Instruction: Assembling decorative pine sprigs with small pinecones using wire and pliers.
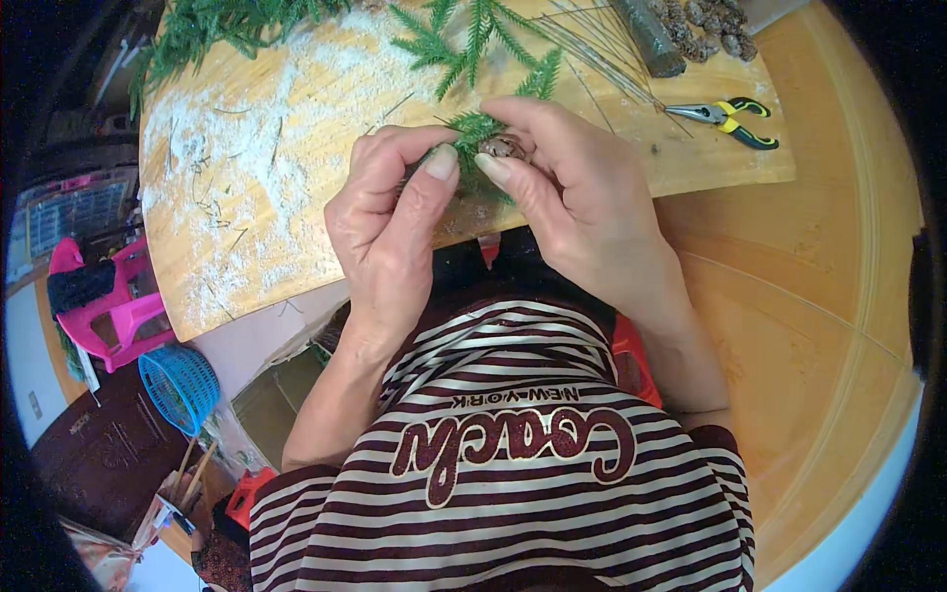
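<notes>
Both hands meet over the near edge of the wooden table (252, 266). My left hand (390, 202) is closed, its thumb and forefinger pinching a green fir sprig (472, 126). With thumb and fingers, my right hand (592, 192) grips a small brown pine cone (503, 146) set against the sprig. The fingers hide part of both, and how they are joined cannot be made out. Just beyond the hands lie more loose green sprigs (478, 44). Pliers (725, 116) with yellow and black handles rest on the table to the right of my right hand.
White powder (266, 138) covers the table's left part. At the back are a heap of greenery (232, 25), thin wires (597, 44), a dark cylinder (651, 39) and several pine cones (705, 25). A pink chair (118, 306) and blue basket (180, 387) stand lower left.
</notes>
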Tool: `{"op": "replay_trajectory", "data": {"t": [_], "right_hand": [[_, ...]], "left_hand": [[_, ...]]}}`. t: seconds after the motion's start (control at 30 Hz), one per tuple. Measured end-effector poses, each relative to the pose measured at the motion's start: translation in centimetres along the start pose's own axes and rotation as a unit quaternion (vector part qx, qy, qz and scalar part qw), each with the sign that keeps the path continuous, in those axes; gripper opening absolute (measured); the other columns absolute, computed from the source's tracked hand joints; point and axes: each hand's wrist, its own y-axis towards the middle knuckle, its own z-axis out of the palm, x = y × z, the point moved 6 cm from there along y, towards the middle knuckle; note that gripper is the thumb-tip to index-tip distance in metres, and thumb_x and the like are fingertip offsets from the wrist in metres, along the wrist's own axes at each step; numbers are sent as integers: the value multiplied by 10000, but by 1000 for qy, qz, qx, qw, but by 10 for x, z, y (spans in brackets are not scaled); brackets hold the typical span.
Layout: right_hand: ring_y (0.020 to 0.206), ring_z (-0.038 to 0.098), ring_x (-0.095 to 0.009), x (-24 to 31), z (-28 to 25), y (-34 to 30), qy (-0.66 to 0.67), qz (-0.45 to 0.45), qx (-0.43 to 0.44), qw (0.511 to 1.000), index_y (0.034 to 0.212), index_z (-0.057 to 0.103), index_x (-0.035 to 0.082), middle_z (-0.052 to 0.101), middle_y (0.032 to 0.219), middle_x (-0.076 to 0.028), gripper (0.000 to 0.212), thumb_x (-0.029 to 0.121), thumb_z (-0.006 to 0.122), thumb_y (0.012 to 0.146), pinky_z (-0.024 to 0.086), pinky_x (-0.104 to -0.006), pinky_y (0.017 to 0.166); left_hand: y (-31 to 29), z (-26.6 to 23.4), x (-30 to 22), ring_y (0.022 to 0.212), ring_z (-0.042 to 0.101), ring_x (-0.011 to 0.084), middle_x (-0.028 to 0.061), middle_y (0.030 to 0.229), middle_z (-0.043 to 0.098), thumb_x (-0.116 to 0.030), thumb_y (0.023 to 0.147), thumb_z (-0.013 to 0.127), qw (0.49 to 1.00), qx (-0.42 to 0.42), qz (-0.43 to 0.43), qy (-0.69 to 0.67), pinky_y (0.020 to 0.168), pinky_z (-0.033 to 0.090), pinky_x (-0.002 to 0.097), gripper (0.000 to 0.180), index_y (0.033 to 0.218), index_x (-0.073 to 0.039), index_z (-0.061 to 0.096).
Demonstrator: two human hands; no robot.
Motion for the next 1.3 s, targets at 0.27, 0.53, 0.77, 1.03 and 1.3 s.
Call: {"op": "replay_trajectory", "data": {"t": [0.27, 0.53, 0.77, 1.03, 1.3], "right_hand": [[553, 490, -53, -1, 1, -7, 35, 31, -5, 999, 1091, 529, -32, 590, 740, -48, 285, -22, 617, 820, 409, -202, 509], [551, 450, -15, 0, 1, -14, 76, 62, 4, 995, 1090, 511, -32, 566, 717, -14, 299, -51, 612, 809, 381, -186, 487], [616, 508, -13, -7, 1, -20, 135, 113, 8, 984, 1109, 482, -41, 581, 787, -24, 310, -88, 576, 818, 415, -169, 525], [692, 567, -37, -3, 4, -21, 143, 118, 20, 982, 1115, 467, -42, 591, 825, -41, 327, -115, 564, 811, 462, -173, 588], [668, 532, -24, -8, -3, -18, 186, 159, 61, 968, 1060, 502, -40, 561, 775, -16, 242, -51, 587, 833, 396, -160, 539]], "left_hand": [[-7, 8, 2, 853, 500, 87, 36, 935, 587, -62, 878, 580, 996, -19, -83, -17, 771, 393, 206, 183, 1033, 33, 602], [-12, 12, 2, 866, 457, 127, 45, 910, 531, -50, 843, 635, 998, -36, -49, -17, 780, 391, 233, 148, 979, 8, 618], [-9, 16, -6, 873, 470, 141, 47, 902, 539, -38, 817, 658, 999, -9, -3, 42, 783, 397, 241, 153, 960, 2, 622], [-11, 16, -11, 860, 467, 152, 53, 872, 548, -32, 810, 656, 996, -31, 55, 62, 775, 395, 250, 139, 935, 12, 616], [-6, 5, -17, 826, 461, 159, 49, 830, 566, -43, 813, 647, 994, -13, 82, 67, 753, 382, 262, 107, 905, 5, 622]]}}
